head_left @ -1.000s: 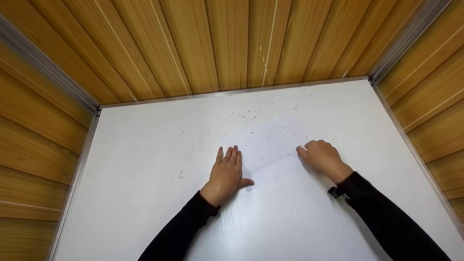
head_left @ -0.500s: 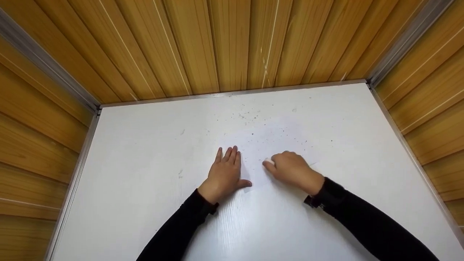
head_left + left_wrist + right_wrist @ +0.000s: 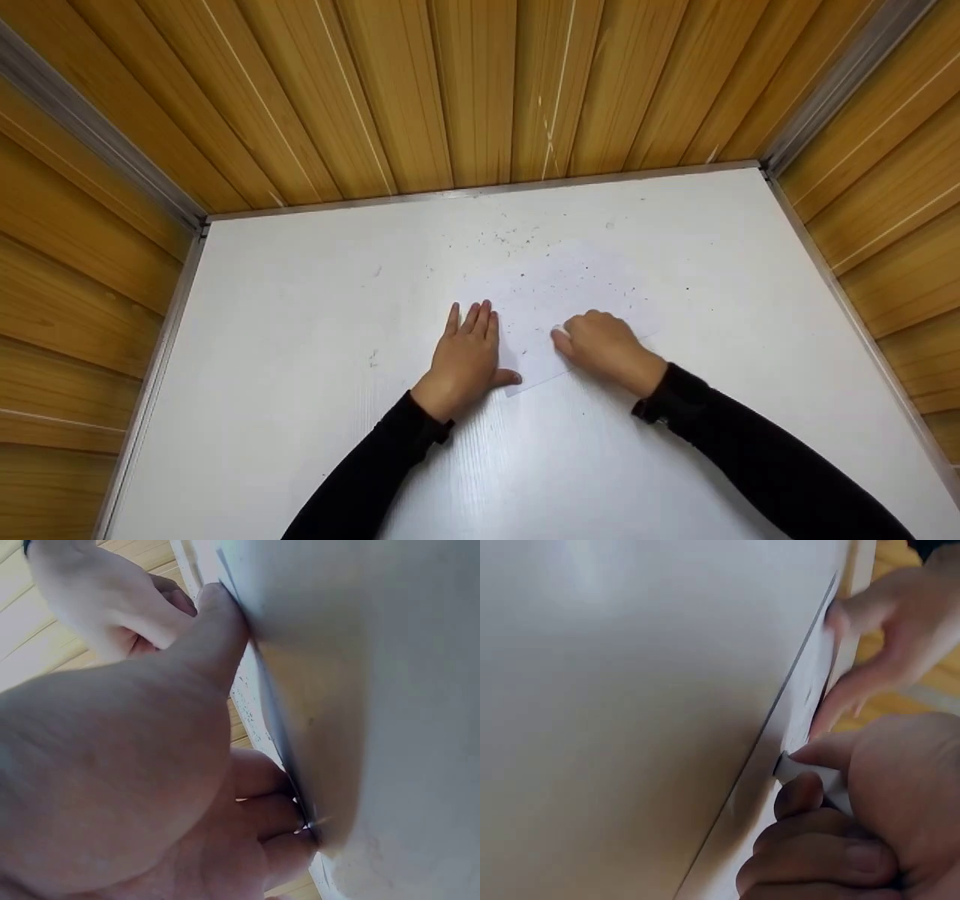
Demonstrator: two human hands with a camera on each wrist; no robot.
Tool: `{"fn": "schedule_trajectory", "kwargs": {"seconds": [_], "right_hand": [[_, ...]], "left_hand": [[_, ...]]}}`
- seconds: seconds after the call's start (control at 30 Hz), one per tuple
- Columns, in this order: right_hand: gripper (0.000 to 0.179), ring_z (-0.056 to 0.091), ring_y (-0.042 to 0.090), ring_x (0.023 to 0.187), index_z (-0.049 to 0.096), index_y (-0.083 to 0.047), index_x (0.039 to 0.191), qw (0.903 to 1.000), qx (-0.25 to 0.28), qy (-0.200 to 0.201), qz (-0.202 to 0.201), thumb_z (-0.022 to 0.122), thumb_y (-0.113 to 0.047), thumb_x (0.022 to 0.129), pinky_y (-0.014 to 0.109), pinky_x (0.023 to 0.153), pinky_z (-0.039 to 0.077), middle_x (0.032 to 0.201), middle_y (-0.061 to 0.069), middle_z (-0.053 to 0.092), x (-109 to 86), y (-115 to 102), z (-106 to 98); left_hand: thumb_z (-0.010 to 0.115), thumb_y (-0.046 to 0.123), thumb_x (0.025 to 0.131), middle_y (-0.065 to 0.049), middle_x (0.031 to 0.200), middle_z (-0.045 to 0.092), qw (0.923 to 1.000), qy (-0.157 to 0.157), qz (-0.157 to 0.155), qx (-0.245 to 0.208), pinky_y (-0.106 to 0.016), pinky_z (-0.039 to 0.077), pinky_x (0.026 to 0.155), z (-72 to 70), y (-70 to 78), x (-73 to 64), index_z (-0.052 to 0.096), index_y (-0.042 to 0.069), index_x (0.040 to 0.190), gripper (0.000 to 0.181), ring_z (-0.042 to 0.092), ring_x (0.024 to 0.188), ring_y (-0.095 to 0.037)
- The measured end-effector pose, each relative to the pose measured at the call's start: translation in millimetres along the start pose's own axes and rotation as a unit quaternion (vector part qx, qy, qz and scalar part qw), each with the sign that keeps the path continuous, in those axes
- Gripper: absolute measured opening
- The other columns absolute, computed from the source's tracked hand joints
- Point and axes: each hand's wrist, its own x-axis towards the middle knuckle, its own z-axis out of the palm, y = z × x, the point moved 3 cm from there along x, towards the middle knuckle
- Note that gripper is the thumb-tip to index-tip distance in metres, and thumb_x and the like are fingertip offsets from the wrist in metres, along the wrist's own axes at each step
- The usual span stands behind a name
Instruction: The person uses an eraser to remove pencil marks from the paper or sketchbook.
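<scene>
A thin white sheet of paper [image 3: 536,364] lies on the white table [image 3: 300,315], scattered with small dark crumbs. My left hand [image 3: 465,367] rests flat along the paper's left edge, fingers pointing away and thumb spread over its near left corner. Between the thumb and curled fingers of my right hand [image 3: 607,349] is a white eraser [image 3: 791,769], its end down at the paper. Most of the eraser is hidden inside the hand. From the left wrist view, the left thumb and fingertips [image 3: 281,859] press at the sheet.
More dark crumbs [image 3: 517,238] lie beyond the paper, and a few smudges mark the table to the left. Wood-look panels [image 3: 480,90] with metal corner rails wall in the table at the back and both sides.
My right hand has swept left over the paper with the eraser, then shifted only slightly in the last half second. The left hand has stayed in place.
</scene>
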Motion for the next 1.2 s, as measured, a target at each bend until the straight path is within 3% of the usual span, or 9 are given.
{"fn": "schedule_trajectory", "kwargs": {"seconds": [0.17, 0.3, 0.4, 0.53, 0.7, 0.8, 0.9, 1.03, 1.2], "right_hand": [[0.056, 0.072, 0.047, 0.102, 0.077, 0.008, 0.111, 0.997, 0.015, 0.003, 0.076, 0.046, -0.039, 0.114, 0.064, 0.091, 0.06, 0.109, 0.03, 0.077, -8.1, 69.0, -26.0], [0.059, 0.071, 0.045, 0.094, 0.076, 0.011, 0.113, 0.9928, 0.007, 0.008, 0.119, 0.043, -0.038, 0.114, 0.061, 0.081, 0.059, 0.107, 0.033, 0.075, -15.4, 107.9, -41.7], [0.059, 0.065, 0.038, 0.083, 0.075, 0.011, 0.105, 0.9921, -0.003, 0.007, 0.125, 0.04, -0.037, 0.114, 0.055, 0.072, 0.057, 0.096, 0.029, 0.071, -17.4, 114.0, -46.0], [0.058, 0.069, 0.042, 0.091, 0.075, 0.008, 0.103, 0.9944, 0.002, 0.008, 0.105, 0.041, -0.037, 0.115, 0.059, 0.08, 0.059, 0.098, 0.027, 0.073, -13.5, 87.7, -41.1], [0.054, 0.073, 0.043, 0.097, 0.078, 0.003, 0.103, 0.9991, 0.009, 0.003, 0.042, 0.047, -0.039, 0.116, 0.062, 0.093, 0.061, 0.101, 0.025, 0.077, -2.4, 13.2, -16.2], [0.05, 0.071, 0.038, 0.084, 0.077, -0.002, 0.09, 0.9998, 0.0, -0.006, -0.017, 0.051, -0.037, 0.114, 0.059, 0.083, 0.062, 0.088, 0.02, 0.075, 4.7, -33.2, 2.1], [0.048, 0.07, 0.039, 0.076, 0.071, -0.005, 0.076, 0.9977, -0.011, -0.009, -0.066, 0.054, -0.032, 0.112, 0.059, 0.073, 0.061, 0.081, 0.018, 0.073, 11.1, -63.5, 17.1], [0.046, 0.071, 0.042, 0.078, 0.068, -0.006, 0.073, 0.9976, -0.024, 0.008, -0.065, 0.057, -0.03, 0.11, 0.06, 0.071, 0.062, 0.081, 0.019, 0.074, 20.5, -66.7, 23.2], [0.047, 0.071, 0.039, 0.081, 0.077, -0.001, 0.088, 0.9994, -0.021, 0.022, -0.019, 0.057, -0.036, 0.111, 0.058, 0.073, 0.062, 0.086, 0.02, 0.075, 29.1, -32.5, 11.1]], "left_hand": [[0.062, 0.085, 0.092, -0.017, 0.18, 0.035, 1.0, 0.001, -0.002, 0.006, -0.056, 0.021, 0.141, -0.9, -0.9, 0.4, 0.039, 0.0, 0.17, 0.117, 0.035, 0.169, -0.03], [0.062, 0.085, 0.093, -0.017, 0.18, 0.035, 1.0, 0.002, -0.002, 0.002, -0.057, 0.021, 0.141, 0.7, -1.5, -0.1, 0.039, -0.001, 0.17, 0.117, 0.035, 0.169, -0.03], [0.061, 0.085, 0.093, -0.018, 0.181, 0.033, 1.0, -0.002, -0.002, -0.001, -0.057, 0.02, 0.142, 1.9, -1.1, -0.5, 0.037, -0.001, 0.17, 0.118, 0.033, 0.17, -0.031], [0.058, 0.085, 0.094, -0.018, 0.181, 0.032, 1.0, -0.008, -0.002, -0.001, -0.056, 0.02, 0.142, 3.1, -0.1, -1.0, 0.035, -0.001, 0.171, 0.118, 0.032, 0.17, -0.031], [0.06, 0.085, 0.093, -0.018, 0.18, 0.034, 1.0, -0.001, -0.001, 0.0, -0.055, 0.022, 0.141, 4.0, 0.5, -1.5, 0.038, -0.001, 0.17, 0.118, 0.035, 0.169, -0.031], [0.062, 0.085, 0.092, -0.02, 0.179, 0.037, 0.9998, 0.015, 0.004, -0.011, -0.056, 0.023, 0.141, 3.6, 0.7, -2.0, 0.04, -0.002, 0.169, 0.118, 0.037, 0.168, -0.033], [0.064, 0.084, 0.092, -0.021, 0.176, 0.041, 0.999, 0.037, 0.012, -0.021, -0.057, 0.027, 0.139, 2.5, 0.8, -2.5, 0.044, -0.003, 0.167, 0.117, 0.042, 0.166, -0.034], [0.066, 0.083, 0.092, -0.021, 0.176, 0.043, 0.9987, 0.045, 0.015, -0.022, -0.057, 0.028, 0.139, 0.4, 0.8, -2.7, 0.045, -0.003, 0.166, 0.116, 0.043, 0.165, -0.034], [0.065, 0.082, 0.092, -0.02, 0.176, 0.042, 0.9994, 0.034, 0.008, -0.006, -0.056, 0.027, 0.14, -1.0, 0.8, -1.5, 0.045, -0.002, 0.166, 0.114, 0.042, 0.166, -0.033]]}}
